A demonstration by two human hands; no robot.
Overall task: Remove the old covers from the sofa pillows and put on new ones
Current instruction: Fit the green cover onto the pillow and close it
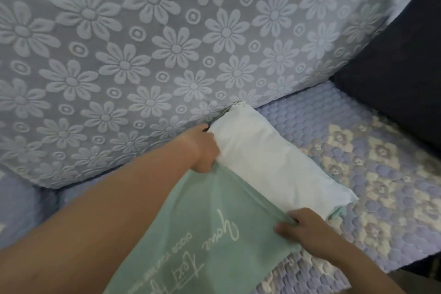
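Observation:
A white pillow insert [262, 157] lies on the sofa seat, its far end against the backrest. Its near half is inside a mint green cover [202, 222] printed with white script. My left hand [205, 150] grips the cover's open edge at the pillow's left side. At the cover's right edge, my right hand [303, 229] pinches the green fabric beside the pillow's near corner. The cover's opening runs between my two hands across the pillow.
The sofa backrest [143, 43] wears a pale blue daisy-patterned cover. The seat [372, 164] has a quilted lilac and cream throw. A dark navy pillow [401, 74] leans in the right corner. The seat's front edge [393, 267] shows at lower right.

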